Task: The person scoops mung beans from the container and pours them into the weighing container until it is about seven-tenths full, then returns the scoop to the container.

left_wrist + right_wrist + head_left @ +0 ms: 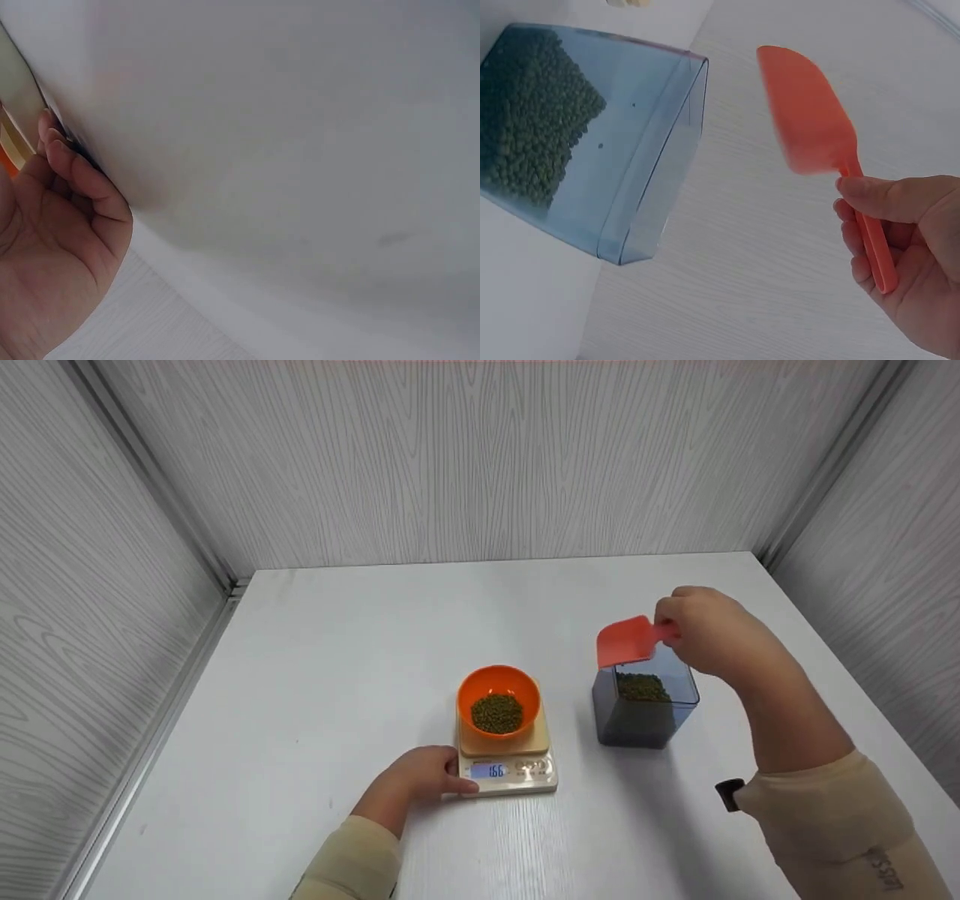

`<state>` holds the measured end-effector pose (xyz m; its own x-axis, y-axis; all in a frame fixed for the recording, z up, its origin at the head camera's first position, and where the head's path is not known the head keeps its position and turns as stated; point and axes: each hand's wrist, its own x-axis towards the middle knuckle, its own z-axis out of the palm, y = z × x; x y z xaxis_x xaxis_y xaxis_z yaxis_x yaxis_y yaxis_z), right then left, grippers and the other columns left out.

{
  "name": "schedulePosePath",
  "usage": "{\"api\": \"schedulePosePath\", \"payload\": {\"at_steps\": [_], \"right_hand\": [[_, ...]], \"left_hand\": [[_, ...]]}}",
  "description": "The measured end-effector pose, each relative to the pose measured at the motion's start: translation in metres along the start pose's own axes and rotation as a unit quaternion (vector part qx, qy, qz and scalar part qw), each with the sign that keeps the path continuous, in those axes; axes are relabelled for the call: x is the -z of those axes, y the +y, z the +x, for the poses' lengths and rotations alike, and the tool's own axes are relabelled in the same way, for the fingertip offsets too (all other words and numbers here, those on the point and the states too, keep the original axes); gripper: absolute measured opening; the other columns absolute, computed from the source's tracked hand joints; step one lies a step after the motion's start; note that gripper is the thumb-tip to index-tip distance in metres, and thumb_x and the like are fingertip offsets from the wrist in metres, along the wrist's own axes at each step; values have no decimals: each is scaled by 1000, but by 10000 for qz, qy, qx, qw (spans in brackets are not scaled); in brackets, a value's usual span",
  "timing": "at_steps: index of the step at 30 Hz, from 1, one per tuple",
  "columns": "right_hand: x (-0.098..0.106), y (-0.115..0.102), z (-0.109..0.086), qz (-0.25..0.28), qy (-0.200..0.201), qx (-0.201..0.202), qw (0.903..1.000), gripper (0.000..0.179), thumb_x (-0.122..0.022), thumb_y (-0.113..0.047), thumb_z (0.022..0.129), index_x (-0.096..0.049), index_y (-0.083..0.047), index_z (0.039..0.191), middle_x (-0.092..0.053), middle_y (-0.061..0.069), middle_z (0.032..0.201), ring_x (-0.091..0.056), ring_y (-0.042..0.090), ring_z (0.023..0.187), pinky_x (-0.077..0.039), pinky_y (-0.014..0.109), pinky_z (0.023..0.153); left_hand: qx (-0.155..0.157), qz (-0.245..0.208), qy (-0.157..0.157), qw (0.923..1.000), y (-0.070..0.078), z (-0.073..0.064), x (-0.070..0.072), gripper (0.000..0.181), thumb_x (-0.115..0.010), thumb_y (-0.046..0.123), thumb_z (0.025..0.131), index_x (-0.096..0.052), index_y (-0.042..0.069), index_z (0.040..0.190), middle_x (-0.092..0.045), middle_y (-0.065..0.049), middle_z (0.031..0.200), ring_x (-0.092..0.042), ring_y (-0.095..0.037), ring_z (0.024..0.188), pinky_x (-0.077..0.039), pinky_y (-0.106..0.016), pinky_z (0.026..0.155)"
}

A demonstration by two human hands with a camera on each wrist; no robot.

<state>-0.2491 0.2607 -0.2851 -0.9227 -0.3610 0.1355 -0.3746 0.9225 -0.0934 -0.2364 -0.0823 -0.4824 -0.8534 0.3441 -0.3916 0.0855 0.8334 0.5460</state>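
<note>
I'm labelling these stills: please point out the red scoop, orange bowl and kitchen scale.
Red scoop (811,116), right wrist view: middle of the blade.
Orange bowl (498,678), head view: bare inner wall, far side.
Kitchen scale (489,771), head view: its lit display.

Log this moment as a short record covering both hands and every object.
Centre: cream rectangular digital scale, display lit, apparently showing 1.66
On it: round glossy orange bowl holding greenish pellets
To its right: translucent blue-grey plastic box, partly filled with dark green pellets
Left hand: holds the scale's left edge
Right hand: grips a coral-red plastic scoop by its handle, raised above rim height
Scoop contents: cannot tell
</note>
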Motion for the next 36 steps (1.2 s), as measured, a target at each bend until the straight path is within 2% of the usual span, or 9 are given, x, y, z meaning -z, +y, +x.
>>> {"api": "schedulePosePath", "payload": {"at_steps": [4,7,13,16,20,24,27,32,36], "right_hand": [[2,6,-2,-727,69,-20,9973,18,-56,15,72,-62,6,87,-56,17,79,-53,33,74,-46,44,68],[-3,8,-2,-1329,89,85,9911,19,-59,14,69,-62,7,86,-56,19,77,-54,35,72,-46,45,66],[-28,3,1,-2260,-190,195,9737,23,-72,7,62,-66,4,83,-56,18,73,-54,32,70,-47,43,67],[-40,-2,1,-2497,-374,181,9674,16,-73,4,65,-67,2,79,-57,15,72,-53,29,70,-46,41,67],[-52,-5,0,-2423,-755,-55,9672,11,-73,-2,69,-67,1,77,-58,13,74,-53,29,71,-46,40,68],[-60,-4,0,-2343,-1161,-266,9649,22,-79,-11,65,-66,1,79,-58,13,76,-53,30,73,-46,42,69],[-66,1,1,-2240,-1307,-266,9654,28,-80,-16,66,-66,1,82,-59,14,78,-54,30,75,-46,43,72],[-75,13,2,-1908,-1511,-232,9696,19,-73,-8,73,-65,3,87,-58,15,79,-52,27,71,-47,44,70],[-77,21,5,-1627,-1749,-320,9705,25,-74,-4,70,-63,3,92,-58,15,81,-51,25,68,-48,45,69]], "left_hand": [[22,-19,-9,10000,0,-1,0,41,-73,48,71,-51,14,74,-46,1,67,-46,-17,70,-34,-32,63],[35,-53,-10,10000,0,-2,0,40,-73,47,71,-52,14,75,-47,1,68,-46,-17,71,-34,-32,64],[76,-33,28,10000,2,-1,-1,40,-73,47,71,-52,14,75,-47,2,68,-46,-17,71,-34,-32,65],[30,31,44,10000,2,-1,-1,40,-73,48,71,-51,14,75,-46,2,67,-46,-17,70,-34,-32,64],[37,28,30,10000,3,0,-2,41,-72,48,71,-51,13,75,-46,1,67,-46,-17,69,-34,-32,64],[90,-23,13,10000,2,1,-2,41,-72,48,71,-52,14,76,-47,1,68,-46,-17,70,-34,-33,65],[109,-38,-9,9999,3,2,-2,40,-73,49,71,-53,14,77,-48,1,69,-46,-17,72,-35,-33,66],[74,3,-9,10000,3,3,-2,40,-73,48,71,-52,14,76,-47,1,69,-46,-17,71,-35,-33,65],[38,-20,13,10000,3,2,-1,41,-72,48,71,-51,14,75,-46,1,67,-46,-17,70,-34,-32,63]]}}
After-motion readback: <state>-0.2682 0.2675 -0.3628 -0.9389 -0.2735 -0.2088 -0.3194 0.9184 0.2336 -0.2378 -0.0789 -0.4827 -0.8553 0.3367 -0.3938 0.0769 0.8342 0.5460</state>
